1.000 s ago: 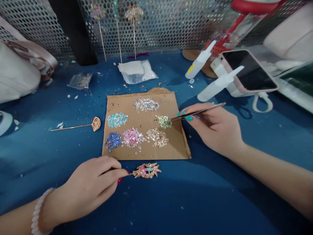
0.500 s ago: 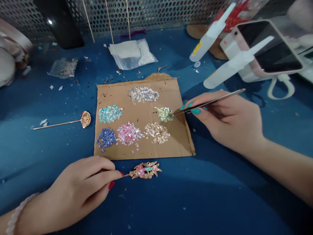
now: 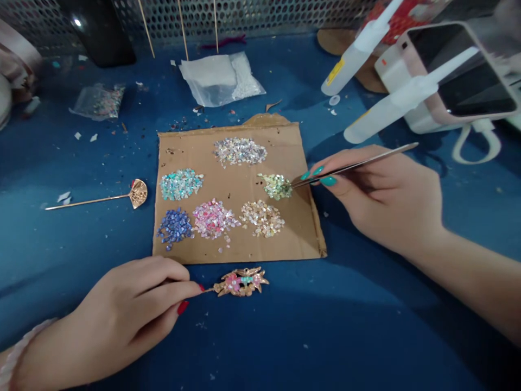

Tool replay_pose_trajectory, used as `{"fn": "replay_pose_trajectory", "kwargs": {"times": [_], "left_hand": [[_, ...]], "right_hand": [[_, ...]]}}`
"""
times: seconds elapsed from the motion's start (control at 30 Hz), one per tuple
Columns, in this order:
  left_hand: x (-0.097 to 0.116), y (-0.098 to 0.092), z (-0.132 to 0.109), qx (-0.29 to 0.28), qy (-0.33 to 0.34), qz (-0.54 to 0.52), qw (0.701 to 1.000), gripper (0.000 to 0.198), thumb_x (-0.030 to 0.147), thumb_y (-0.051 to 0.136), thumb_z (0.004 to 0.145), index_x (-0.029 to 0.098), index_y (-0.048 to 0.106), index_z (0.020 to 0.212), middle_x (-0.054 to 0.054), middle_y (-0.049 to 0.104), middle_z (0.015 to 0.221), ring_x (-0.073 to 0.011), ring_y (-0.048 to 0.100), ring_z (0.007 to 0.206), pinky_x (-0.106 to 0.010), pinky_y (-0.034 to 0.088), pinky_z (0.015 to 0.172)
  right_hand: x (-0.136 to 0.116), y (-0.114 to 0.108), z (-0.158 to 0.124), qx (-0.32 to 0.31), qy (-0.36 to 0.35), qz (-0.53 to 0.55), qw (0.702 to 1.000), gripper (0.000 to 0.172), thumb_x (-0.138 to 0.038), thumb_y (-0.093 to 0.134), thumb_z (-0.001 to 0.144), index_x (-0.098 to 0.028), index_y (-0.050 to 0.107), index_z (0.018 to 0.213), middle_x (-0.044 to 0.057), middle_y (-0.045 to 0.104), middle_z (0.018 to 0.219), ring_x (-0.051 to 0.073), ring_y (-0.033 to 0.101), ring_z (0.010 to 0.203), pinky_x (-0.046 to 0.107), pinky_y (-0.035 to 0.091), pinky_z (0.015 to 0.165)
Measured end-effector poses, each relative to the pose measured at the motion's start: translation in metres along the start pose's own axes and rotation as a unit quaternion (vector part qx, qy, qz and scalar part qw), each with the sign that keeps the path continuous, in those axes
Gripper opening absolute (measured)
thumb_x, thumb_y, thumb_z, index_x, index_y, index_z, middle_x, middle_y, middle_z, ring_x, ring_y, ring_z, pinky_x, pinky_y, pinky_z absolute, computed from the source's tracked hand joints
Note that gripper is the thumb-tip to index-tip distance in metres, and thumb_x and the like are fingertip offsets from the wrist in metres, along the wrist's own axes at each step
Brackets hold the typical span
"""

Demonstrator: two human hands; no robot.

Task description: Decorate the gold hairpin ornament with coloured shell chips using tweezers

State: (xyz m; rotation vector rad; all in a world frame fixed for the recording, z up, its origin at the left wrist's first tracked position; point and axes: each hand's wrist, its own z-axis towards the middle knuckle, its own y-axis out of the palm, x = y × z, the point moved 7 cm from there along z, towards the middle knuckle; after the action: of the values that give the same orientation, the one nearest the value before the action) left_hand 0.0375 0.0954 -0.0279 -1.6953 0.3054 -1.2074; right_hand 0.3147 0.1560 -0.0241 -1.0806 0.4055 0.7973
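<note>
My left hand point(image 3: 126, 312) pinches the stem of a gold hairpin ornament point(image 3: 242, 282) that lies on the blue cloth, just below a cardboard sheet point(image 3: 240, 247). Its head carries pink and teal stone chips. My right hand point(image 3: 378, 195) grips metal tweezers point(image 3: 354, 165), whose tips touch the pale green chip pile point(image 3: 275, 185) on the cardboard. Other piles sit there: silver point(image 3: 240, 151), teal point(image 3: 181, 183), blue point(image 3: 174, 226), pink point(image 3: 212, 217) and beige point(image 3: 262, 218).
A second gold fan-headed hairpin point(image 3: 101, 198) lies left of the cardboard. Two white glue bottles point(image 3: 391, 108) and a phone in a pink case point(image 3: 459, 76) lean at the back right. Plastic bags point(image 3: 222, 79) and a perforated metal wall stand behind.
The view has tilted down and moved closer. The tweezers stay at the green pile, and my left hand keeps its hold on the ornament.
</note>
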Motion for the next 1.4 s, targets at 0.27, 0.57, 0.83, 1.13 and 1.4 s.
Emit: {"fn": "replay_pose_trajectory", "kwargs": {"times": [0.27, 0.57, 0.83, 1.13, 1.4], "left_hand": [[0.001, -0.001, 0.001, 0.003, 0.008, 0.004, 1.000, 0.032, 0.006, 0.044, 0.092, 0.020, 0.057, 0.118, -0.003, 0.059, 0.102, -0.0104, 0.058, 0.084, -0.021, 0.046, 0.074], [0.001, -0.001, 0.001, 0.009, 0.009, 0.008, 1.000, 0.030, 0.007, 0.044, 0.093, 0.021, 0.058, 0.116, -0.003, 0.060, 0.100, -0.0098, 0.058, 0.082, -0.021, 0.045, 0.073], [0.001, -0.001, 0.002, 0.008, 0.004, 0.014, 1.000, 0.031, 0.008, 0.043, 0.093, 0.022, 0.058, 0.116, -0.003, 0.061, 0.099, -0.0110, 0.059, 0.081, -0.022, 0.047, 0.071], [0.001, -0.001, 0.003, 0.012, 0.014, 0.014, 1.000, 0.029, 0.008, 0.044, 0.093, 0.021, 0.059, 0.115, -0.003, 0.061, 0.099, -0.0106, 0.059, 0.082, -0.022, 0.046, 0.072], [0.002, 0.000, 0.000, 0.022, 0.022, 0.021, 0.999, 0.026, 0.010, 0.044, 0.096, 0.020, 0.058, 0.115, -0.001, 0.060, 0.102, -0.0093, 0.058, 0.085, -0.021, 0.045, 0.076]], "right_hand": [[-0.002, 0.000, 0.000, 0.006, -0.007, -0.010, 1.000, 0.011, -0.016, 0.062, 0.083, -0.024, 0.067, 0.089, 0.000, 0.072, 0.090, 0.014, 0.067, 0.080, 0.027, 0.052, 0.070], [0.000, 0.001, -0.002, 0.002, -0.008, -0.010, 1.000, 0.012, -0.016, 0.062, 0.084, -0.025, 0.067, 0.090, -0.001, 0.072, 0.092, 0.013, 0.068, 0.085, 0.027, 0.051, 0.075], [-0.001, 0.002, -0.003, -0.002, -0.011, -0.001, 1.000, 0.012, -0.016, 0.061, 0.084, -0.025, 0.066, 0.090, -0.001, 0.072, 0.092, 0.013, 0.068, 0.085, 0.026, 0.051, 0.074], [-0.001, -0.001, -0.005, 0.012, -0.006, 0.018, 1.000, 0.012, -0.014, 0.062, 0.083, -0.024, 0.066, 0.089, 0.001, 0.072, 0.091, 0.014, 0.068, 0.083, 0.028, 0.053, 0.071], [-0.051, 0.004, -0.020, -0.097, -0.146, 0.107, 0.979, 0.036, 0.003, 0.054, 0.077, -0.027, 0.062, 0.096, 0.000, 0.070, 0.081, 0.017, 0.069, 0.078, 0.031, 0.058, 0.066]]}}
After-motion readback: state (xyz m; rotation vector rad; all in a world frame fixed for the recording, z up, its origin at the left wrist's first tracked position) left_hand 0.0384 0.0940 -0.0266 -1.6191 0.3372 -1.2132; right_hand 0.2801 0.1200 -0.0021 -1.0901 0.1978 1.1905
